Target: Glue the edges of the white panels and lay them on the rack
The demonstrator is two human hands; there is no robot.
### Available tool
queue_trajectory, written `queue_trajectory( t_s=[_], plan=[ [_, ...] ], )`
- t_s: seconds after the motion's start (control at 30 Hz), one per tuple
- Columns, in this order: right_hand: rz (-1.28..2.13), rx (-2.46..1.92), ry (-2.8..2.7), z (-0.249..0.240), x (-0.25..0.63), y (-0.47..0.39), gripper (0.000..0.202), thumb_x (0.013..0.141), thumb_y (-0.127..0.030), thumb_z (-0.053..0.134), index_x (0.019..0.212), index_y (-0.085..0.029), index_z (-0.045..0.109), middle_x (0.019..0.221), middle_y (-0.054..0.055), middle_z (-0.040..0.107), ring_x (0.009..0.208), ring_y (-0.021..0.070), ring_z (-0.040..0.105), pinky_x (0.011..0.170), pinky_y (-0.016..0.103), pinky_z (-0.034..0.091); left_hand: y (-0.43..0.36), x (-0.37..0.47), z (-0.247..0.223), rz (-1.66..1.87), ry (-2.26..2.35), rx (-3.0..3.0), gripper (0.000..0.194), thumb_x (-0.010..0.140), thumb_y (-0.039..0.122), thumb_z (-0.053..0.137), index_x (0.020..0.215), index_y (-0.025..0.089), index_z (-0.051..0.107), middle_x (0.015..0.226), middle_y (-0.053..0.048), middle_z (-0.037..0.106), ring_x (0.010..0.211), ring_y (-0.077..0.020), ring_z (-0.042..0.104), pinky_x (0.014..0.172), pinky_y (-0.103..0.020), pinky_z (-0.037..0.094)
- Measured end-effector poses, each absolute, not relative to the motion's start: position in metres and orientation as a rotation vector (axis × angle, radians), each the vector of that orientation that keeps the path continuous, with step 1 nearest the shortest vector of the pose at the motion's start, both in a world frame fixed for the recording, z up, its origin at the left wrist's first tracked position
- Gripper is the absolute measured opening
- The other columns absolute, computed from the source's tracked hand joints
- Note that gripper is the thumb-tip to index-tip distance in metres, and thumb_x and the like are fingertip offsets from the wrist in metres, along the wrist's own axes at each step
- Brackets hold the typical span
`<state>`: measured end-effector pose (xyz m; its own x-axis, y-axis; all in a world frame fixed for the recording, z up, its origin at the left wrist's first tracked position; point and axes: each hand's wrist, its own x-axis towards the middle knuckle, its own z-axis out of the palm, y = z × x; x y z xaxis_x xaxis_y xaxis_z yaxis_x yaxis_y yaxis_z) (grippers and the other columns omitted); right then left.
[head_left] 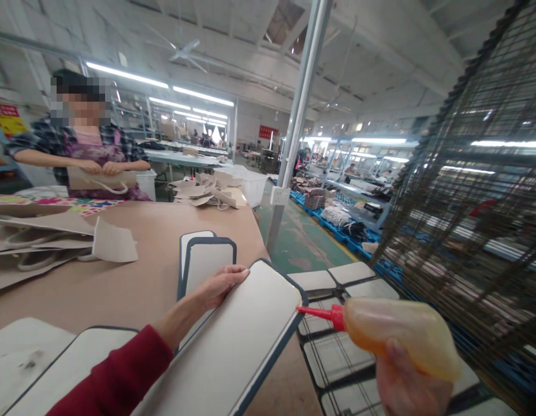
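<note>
My left hand (222, 284) pinches the upper left edge of a white panel (237, 335) with a dark blue border, tilted above the table. In my right hand (409, 381) lies a translucent squeeze bottle (393, 332) holding amber liquid, probably glue. Its red nozzle (322, 312) points left, with the tip at the panel's upper right edge. A thin yellowish line shows along that corner. Behind my left hand, similar bordered panels (211, 260) lie overlapped on the table.
The brown table (164, 225) carries beige bag pieces with handles (55, 237) at left and more bag pieces (207, 189) at its far end. Several panels (350, 329) rest on a wire rack at right. A wire mesh frame (476, 190) stands beyond. A co-worker (95, 144) holds a bag across the table.
</note>
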<state>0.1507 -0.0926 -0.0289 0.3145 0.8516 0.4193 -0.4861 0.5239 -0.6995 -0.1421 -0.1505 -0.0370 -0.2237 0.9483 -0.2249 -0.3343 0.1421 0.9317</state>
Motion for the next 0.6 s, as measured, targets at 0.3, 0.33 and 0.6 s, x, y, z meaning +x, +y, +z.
queue_trajectory(
  t_s=[0.3, 0.33, 0.6],
  plan=[
    [0.899, -0.545, -1.015, -0.039, 0.153, -0.081, 0.042, 0.06, -0.02, 0.086, 0.097, -0.019, 0.065, 0.08, -0.002, 0.067, 0.071, 0.0143, 0.062, 0.068, 0.022, 0.055, -0.155, -0.146, -0.05, 1.433, 1.182, 0.672, 0.046, 0.059, 0.048, 0.084, 0.076, 0.016, 0.056, 0.06, 0.002, 0.061, 0.048, -0.0094, 0.054, 0.046, -0.02, 0.042],
    [0.893, -0.559, -1.021, -0.039, 0.153, -0.081, 0.042, 0.06, -0.021, 0.086, 0.096, -0.018, 0.065, 0.079, -0.001, 0.067, 0.071, 0.0148, 0.062, 0.067, 0.023, 0.055, -0.155, -0.147, -0.051, 1.434, 1.177, 0.667, 0.045, 0.06, 0.047, 0.084, 0.077, 0.016, 0.056, 0.061, 0.002, 0.061, 0.048, -0.0096, 0.054, 0.046, -0.02, 0.042],
    [0.932, -0.58, -1.033, -0.037, 0.145, -0.083, 0.04, 0.057, -0.022, 0.087, 0.091, -0.02, 0.066, 0.076, 0.0, 0.068, 0.069, 0.015, 0.063, 0.067, 0.021, 0.055, -0.155, -0.152, -0.059, 1.444, 1.163, 0.641, 0.043, 0.064, 0.044, 0.083, 0.077, 0.016, 0.054, 0.063, 0.001, 0.062, 0.051, -0.0108, 0.057, 0.048, -0.021, 0.046]
  ],
)
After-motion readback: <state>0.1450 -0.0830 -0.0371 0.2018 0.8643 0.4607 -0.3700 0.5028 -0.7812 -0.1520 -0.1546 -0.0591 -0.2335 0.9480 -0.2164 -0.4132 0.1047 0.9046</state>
